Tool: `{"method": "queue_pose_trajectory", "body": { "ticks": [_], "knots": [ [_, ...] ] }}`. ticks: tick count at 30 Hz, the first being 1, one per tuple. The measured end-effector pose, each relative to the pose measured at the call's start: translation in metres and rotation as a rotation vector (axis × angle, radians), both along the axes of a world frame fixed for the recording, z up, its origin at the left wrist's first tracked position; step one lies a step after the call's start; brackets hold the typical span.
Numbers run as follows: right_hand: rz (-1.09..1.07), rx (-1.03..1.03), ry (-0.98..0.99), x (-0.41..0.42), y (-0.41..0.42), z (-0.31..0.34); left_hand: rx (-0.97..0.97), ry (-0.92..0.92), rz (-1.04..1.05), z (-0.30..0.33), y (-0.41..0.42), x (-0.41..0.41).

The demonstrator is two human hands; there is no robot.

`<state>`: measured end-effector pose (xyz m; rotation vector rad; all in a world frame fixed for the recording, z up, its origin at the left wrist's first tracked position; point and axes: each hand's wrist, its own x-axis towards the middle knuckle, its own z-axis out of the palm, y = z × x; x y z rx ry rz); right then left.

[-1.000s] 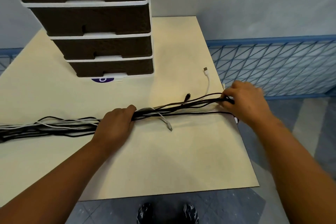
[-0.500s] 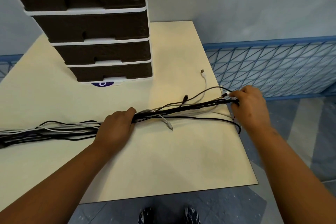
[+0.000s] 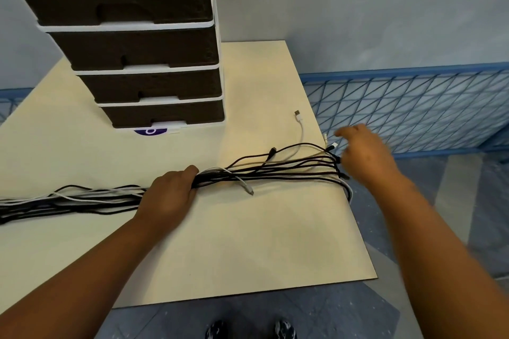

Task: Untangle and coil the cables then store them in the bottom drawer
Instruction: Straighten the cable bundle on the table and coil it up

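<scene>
A long bundle of black and white cables [image 3: 275, 170] lies across the cream table [image 3: 248, 250] from the left edge to the right edge. My left hand [image 3: 170, 192] grips the bundle near its middle and holds it against the table. Blurred by motion, my right hand [image 3: 363, 151] hovers just past the table's right edge beside the fanned-out cable ends, fingers loose and holding nothing. A white USB plug [image 3: 297, 114] lies apart toward the back. The drawer unit's bottom drawer [image 3: 165, 115] is closed.
The white drawer unit [image 3: 217, 44] with several dark drawers stands at the back left of the table. A blue mesh fence [image 3: 413, 110] runs along the wall to the right. My shoes [image 3: 248, 330] show below the table's front edge.
My right hand has let go of the cable ends and lifted slightly right and back; the strands have spread apart. My left hand stays clamped on the bundle.
</scene>
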<state>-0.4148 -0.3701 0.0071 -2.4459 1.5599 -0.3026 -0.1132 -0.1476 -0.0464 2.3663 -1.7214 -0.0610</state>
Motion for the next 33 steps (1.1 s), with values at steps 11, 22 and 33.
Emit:
{"method": "queue_pose_trajectory", "body": {
  "ticks": [11, 22, 33],
  "knots": [
    [0.565, 0.024, 0.079, 0.093, 0.036, -0.021, -0.027, -0.014, -0.013, 0.000, 0.001, 0.000],
    [0.556, -0.114, 0.259, 0.064, 0.023, -0.001, -0.032, -0.027, -0.001, 0.001, 0.001, 0.000],
    [0.344, 0.149, 0.057, -0.004, -0.029, 0.015, -0.038, -0.031, 0.002, 0.001, 0.001, -0.001]
  ]
}}
